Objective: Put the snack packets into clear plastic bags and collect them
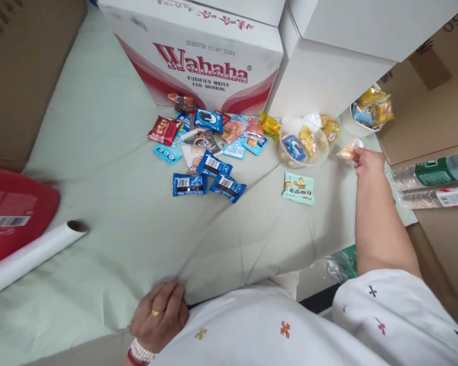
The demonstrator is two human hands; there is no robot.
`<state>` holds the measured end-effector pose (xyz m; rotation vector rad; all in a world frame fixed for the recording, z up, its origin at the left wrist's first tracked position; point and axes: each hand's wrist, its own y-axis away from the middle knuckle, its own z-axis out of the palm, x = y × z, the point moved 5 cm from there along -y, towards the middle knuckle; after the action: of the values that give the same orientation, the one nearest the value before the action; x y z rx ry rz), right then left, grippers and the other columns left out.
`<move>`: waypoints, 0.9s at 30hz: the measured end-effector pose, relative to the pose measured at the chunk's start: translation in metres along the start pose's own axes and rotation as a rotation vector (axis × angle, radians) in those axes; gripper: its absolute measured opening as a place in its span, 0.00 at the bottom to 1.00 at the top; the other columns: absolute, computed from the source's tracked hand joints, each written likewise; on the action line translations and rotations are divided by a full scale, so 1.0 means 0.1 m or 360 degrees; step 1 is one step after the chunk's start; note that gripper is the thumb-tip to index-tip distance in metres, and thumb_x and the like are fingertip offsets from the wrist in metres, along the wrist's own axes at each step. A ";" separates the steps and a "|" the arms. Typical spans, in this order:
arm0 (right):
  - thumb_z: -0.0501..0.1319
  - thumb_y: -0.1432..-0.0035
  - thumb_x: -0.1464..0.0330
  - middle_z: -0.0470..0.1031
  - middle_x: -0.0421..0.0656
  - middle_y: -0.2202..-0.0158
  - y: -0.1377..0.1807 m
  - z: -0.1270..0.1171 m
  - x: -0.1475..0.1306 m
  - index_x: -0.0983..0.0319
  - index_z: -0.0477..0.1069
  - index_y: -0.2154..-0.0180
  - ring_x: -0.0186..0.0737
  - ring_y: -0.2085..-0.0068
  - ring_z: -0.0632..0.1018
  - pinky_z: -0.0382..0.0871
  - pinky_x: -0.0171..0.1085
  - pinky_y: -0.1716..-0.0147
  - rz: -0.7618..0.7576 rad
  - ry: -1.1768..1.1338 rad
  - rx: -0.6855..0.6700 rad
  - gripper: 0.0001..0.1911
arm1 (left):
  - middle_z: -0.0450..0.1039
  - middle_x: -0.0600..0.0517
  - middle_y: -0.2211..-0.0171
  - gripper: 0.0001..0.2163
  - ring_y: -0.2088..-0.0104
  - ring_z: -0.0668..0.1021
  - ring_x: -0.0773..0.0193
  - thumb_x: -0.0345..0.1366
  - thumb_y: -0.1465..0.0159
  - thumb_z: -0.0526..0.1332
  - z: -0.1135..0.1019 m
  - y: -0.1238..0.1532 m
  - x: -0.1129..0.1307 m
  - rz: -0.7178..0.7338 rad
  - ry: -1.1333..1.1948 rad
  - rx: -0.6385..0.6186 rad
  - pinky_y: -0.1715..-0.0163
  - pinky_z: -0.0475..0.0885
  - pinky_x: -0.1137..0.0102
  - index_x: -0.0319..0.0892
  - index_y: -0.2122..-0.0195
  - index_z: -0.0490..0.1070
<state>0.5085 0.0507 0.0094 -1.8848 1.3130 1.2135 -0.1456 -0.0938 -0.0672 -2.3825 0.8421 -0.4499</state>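
On the cloth (137, 239), two tubs (303, 162) hold snacks (308, 141) (right hand (368, 161) pinches a packet (348, 151); left hand (161, 311) curled).

I have the right hand (369, 161) pinching a clear-wrapped snack (346, 151); just beyond its fingers (360, 152) stands a white tub (361, 131) of wrapped snacks (373, 109).

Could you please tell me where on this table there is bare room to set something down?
The widest bare patch of tablecloth lies between the left hand, white roll and blue snack packets. Another lies between the brown carton and red packet. Overlapping snacks crowd the Wahaha box.
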 end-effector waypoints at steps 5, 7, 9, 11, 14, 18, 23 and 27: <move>0.65 0.39 0.75 0.74 0.38 0.72 0.56 -0.07 -0.29 0.60 0.70 0.68 0.30 0.74 0.72 0.68 0.32 0.74 -0.0073 -0.0244 -0.0231 0.08 | 0.81 0.49 0.66 0.12 0.65 0.81 0.58 0.20 0.43 0.64 -0.02 -0.05 0.02 0.0031 -0.0040 0.0006 0.62 0.77 0.65 0.42 0.62 0.76; 0.67 0.41 0.73 0.73 0.38 0.73 0.83 0.15 -0.38 0.61 0.71 0.65 0.30 0.75 0.73 0.70 0.31 0.74 -0.0140 -0.0251 -0.0432 0.06 | 0.81 0.50 0.67 0.12 0.66 0.81 0.59 0.20 0.43 0.63 -0.02 -0.07 0.02 0.0043 -0.0054 0.0008 0.62 0.77 0.64 0.42 0.62 0.75; 0.70 0.44 0.72 0.72 0.35 0.74 1.04 0.38 -0.42 0.59 0.71 0.57 0.32 0.76 0.74 0.70 0.31 0.75 -0.0237 -0.0072 -0.0485 0.14 | 0.81 0.50 0.66 0.11 0.66 0.81 0.59 0.21 0.43 0.63 -0.02 -0.08 0.03 0.0059 -0.0050 0.0011 0.62 0.77 0.64 0.43 0.62 0.75; 0.72 0.47 0.72 0.72 0.33 0.75 1.14 0.57 -0.42 0.56 0.69 0.51 0.33 0.78 0.73 0.69 0.31 0.77 -0.0370 0.0185 -0.0511 0.23 | 0.81 0.49 0.66 0.12 0.65 0.81 0.58 0.21 0.43 0.63 -0.02 -0.07 0.03 0.0070 -0.0034 0.0016 0.62 0.77 0.64 0.43 0.62 0.76; 0.70 0.44 0.69 0.71 0.34 0.77 1.12 0.73 -0.39 0.56 0.72 0.55 0.34 0.80 0.72 0.69 0.33 0.77 -0.0429 0.0409 -0.0599 0.15 | 0.81 0.49 0.66 0.12 0.65 0.81 0.58 0.21 0.43 0.64 -0.02 -0.05 0.02 0.0063 -0.0010 0.0012 0.60 0.77 0.64 0.43 0.61 0.76; 0.67 0.40 0.66 0.74 0.38 0.74 1.05 0.74 -0.42 0.57 0.73 0.56 0.39 0.74 0.77 0.72 0.37 0.70 -0.0516 0.0434 -0.0455 0.10 | 0.81 0.49 0.65 0.12 0.64 0.82 0.58 0.21 0.43 0.65 -0.03 -0.03 0.01 0.0061 -0.0009 -0.0010 0.60 0.77 0.64 0.42 0.60 0.76; 0.58 0.31 0.62 0.80 0.52 0.59 1.33 0.78 -0.55 0.59 0.77 0.53 0.56 0.52 0.78 0.70 0.48 0.54 -0.0885 0.1356 -0.0285 0.12 | 0.81 0.48 0.66 0.11 0.65 0.82 0.58 0.21 0.42 0.64 -0.03 -0.03 0.01 0.0093 -0.0015 0.0025 0.61 0.77 0.65 0.41 0.61 0.76; 0.51 0.27 0.56 0.79 0.54 0.53 1.17 0.69 -0.60 0.59 0.77 0.50 0.56 0.50 0.76 0.70 0.48 0.55 -0.1081 0.1457 -0.0304 0.21 | 0.81 0.47 0.68 0.11 0.65 0.81 0.57 0.20 0.44 0.64 -0.01 -0.03 0.01 0.0094 -0.0021 0.0027 0.62 0.77 0.65 0.40 0.62 0.76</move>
<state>0.3680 0.0887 0.0389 -2.8469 0.7675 0.0954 -0.1440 -0.0928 -0.0639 -2.3356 0.8969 -0.4156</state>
